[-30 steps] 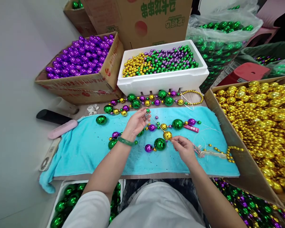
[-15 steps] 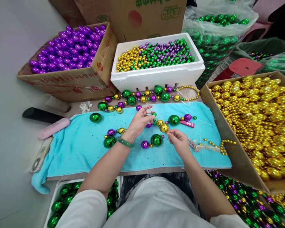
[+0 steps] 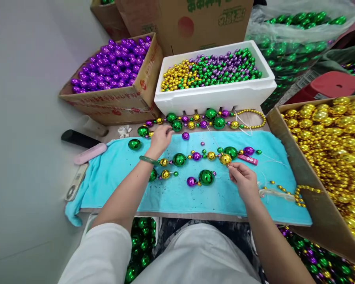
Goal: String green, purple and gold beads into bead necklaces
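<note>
My left hand point(image 3: 162, 139), with a green bangle point(image 3: 149, 160) at the wrist, is over the back left of the blue towel point(image 3: 112, 173), beside the finished-looking bead strands. Its fingers are closed together; what they hold, if anything, is too small to name. My right hand point(image 3: 243, 176) pinches the string just below a large gold bead point(image 3: 225, 159). From there a row of beads runs left across the towel, with a purple bead point(image 3: 196, 156) and a large green bead point(image 3: 179, 159). A short group with a large green bead point(image 3: 206, 177) lies nearer me.
A white foam box point(image 3: 215, 96) of small beads stands behind the towel. Cardboard boxes hold purple beads point(image 3: 115, 63) at left and gold beads point(image 3: 337, 157) at right. A pink-and-black tool point(image 3: 90, 154) lies at the towel's left edge.
My left hand has moved left and back, away from the string near the gold bead. The bead row now lies stretched out on the towel. The whole view has shifted left.
</note>
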Demonstrator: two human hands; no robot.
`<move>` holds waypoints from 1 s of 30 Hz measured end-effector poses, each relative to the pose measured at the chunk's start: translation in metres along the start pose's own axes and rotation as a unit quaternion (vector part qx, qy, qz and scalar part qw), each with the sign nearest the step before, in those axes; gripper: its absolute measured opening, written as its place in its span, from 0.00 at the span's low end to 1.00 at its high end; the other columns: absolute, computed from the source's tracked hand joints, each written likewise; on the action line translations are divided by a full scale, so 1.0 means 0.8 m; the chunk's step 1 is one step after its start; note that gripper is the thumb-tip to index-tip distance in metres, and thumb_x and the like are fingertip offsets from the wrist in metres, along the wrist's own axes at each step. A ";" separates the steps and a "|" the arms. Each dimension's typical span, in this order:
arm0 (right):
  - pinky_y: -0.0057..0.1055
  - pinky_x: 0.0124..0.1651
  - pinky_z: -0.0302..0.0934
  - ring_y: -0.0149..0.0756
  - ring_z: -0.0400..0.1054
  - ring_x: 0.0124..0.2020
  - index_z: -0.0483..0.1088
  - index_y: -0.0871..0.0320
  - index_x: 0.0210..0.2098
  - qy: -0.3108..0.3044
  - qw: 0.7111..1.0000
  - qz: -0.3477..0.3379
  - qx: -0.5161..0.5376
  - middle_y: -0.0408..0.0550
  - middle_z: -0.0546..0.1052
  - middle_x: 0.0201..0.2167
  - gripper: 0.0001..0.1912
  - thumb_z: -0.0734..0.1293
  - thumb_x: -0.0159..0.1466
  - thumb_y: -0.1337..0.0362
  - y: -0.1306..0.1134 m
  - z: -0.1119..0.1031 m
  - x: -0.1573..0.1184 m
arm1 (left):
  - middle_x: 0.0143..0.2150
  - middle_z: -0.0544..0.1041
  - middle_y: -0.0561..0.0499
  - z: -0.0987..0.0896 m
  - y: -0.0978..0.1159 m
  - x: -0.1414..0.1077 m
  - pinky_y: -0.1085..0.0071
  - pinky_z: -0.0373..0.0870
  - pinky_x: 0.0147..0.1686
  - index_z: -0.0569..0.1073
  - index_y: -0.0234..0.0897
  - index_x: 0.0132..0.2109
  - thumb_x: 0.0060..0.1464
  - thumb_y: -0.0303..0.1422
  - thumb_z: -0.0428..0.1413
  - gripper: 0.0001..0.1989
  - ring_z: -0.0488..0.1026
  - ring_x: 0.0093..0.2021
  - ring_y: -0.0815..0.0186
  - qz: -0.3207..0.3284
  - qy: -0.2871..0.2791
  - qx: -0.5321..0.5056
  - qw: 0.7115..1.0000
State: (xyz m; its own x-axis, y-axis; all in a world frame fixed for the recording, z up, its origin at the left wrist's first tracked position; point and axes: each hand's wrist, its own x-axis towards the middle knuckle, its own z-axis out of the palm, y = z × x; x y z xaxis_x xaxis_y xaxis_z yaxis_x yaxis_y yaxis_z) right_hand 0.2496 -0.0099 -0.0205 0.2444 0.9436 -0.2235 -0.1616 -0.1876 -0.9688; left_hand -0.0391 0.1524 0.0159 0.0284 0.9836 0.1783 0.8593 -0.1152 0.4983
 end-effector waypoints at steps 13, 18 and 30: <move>0.26 0.21 0.51 0.27 0.56 0.18 0.72 0.59 0.28 -0.019 0.999 -0.001 -0.038 0.39 0.64 0.15 0.14 0.70 0.52 0.53 -0.006 0.005 -0.016 | 0.31 0.73 0.53 0.032 0.064 0.011 0.60 0.71 0.49 0.71 0.39 0.33 0.41 0.21 0.61 0.11 0.75 0.39 0.62 -0.181 -0.111 -0.531 0.820; 0.26 0.22 0.50 0.28 0.55 0.19 0.72 0.59 0.27 -0.052 0.997 -0.006 -0.048 0.40 0.64 0.15 0.15 0.70 0.52 0.52 -0.003 0.017 -0.022 | 0.32 0.78 0.48 0.005 0.085 -0.017 0.63 0.76 0.44 0.68 0.35 0.32 0.51 0.25 0.59 0.05 0.79 0.37 0.62 -0.293 -0.091 -0.706 0.638; 0.27 0.22 0.51 0.29 0.56 0.19 0.72 0.59 0.26 -0.067 0.995 0.000 -0.067 0.41 0.64 0.15 0.16 0.70 0.52 0.50 -0.004 0.025 -0.028 | 0.33 0.78 0.49 -0.001 0.106 -0.037 0.57 0.76 0.47 0.70 0.35 0.33 0.53 0.27 0.61 0.06 0.80 0.42 0.58 -0.313 -0.086 -0.731 0.600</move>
State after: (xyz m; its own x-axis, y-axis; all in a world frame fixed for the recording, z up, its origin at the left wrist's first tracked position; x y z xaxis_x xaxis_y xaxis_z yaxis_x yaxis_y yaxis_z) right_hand 0.2251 -0.0251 -0.0105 0.1133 0.9696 -0.2168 -0.0299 -0.2148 -0.9762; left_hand 0.0328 0.1131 0.0537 0.0944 0.8829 -0.4600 -0.6337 0.4097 0.6562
